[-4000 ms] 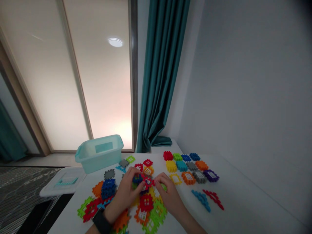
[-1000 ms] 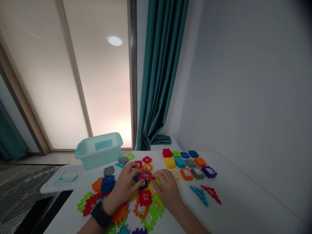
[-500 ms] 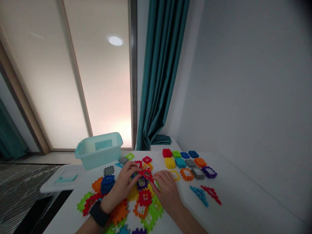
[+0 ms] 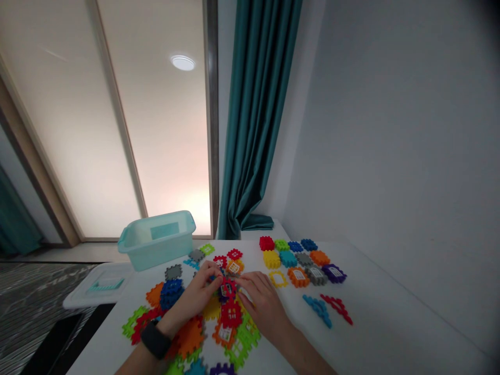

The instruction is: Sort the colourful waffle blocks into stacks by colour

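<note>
My left hand [image 4: 202, 290], with a dark watch on the wrist, is closed in a pinch on the left edge of a red notched building tile [image 4: 228, 287]. My right hand [image 4: 258, 298] has its fingertips at the right edge of that same tile, also closed on it. Both hands hover low over the loose pile. Under and in front of the held tile lie another red tile [image 4: 231, 313], a yellow tile [image 4: 211, 310] and an orange window tile [image 4: 224, 333]. The fingers partly hide what lies beneath.
Sorted stacks of tiles, such as a yellow stack [image 4: 271, 259] and an orange window stack [image 4: 298, 277], stand at right. A blue piece [image 4: 317, 310] and a red piece [image 4: 337, 308] lie nearer. A teal bin [image 4: 160, 245] and its lid [image 4: 99, 285] are at left.
The red tile has come nearer to me and lower, and it is turned differently between the fingers. Both hands have shifted slightly toward each other.
</note>
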`<state>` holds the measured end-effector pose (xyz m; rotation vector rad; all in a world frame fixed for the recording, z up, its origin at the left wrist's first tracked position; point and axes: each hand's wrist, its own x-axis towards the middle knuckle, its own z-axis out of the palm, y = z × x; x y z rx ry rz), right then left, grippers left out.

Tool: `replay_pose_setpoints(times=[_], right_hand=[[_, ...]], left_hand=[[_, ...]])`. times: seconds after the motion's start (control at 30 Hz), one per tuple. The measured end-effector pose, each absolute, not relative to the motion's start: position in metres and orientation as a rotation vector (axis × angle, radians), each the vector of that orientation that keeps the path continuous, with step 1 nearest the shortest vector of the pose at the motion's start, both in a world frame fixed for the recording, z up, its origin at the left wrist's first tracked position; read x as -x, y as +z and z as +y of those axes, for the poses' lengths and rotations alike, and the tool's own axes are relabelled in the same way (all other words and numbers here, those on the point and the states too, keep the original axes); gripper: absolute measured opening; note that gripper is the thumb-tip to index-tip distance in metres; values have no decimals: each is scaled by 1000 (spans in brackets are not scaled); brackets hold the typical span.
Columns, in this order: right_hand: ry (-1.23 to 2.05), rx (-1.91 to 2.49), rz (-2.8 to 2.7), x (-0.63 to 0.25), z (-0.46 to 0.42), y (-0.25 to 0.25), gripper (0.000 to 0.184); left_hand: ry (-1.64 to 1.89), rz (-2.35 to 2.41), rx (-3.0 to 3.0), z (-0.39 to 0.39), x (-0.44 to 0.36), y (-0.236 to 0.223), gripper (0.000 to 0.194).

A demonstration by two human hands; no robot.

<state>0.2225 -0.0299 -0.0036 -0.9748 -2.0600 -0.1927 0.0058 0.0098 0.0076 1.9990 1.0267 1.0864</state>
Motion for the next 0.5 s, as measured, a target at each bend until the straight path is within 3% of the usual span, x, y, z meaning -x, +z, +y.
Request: replay_pose_setpoints(times=[0.37, 0.5], right_hand=[[-8, 968, -2091, -225, -32, 0, 35], [-12, 993, -2143, -225, -37, 3, 54]], left_hand=[[1096, 1064, -1946, 11, -13, 1, 33], [1144, 1078, -1859, 12, -12, 0, 37]])
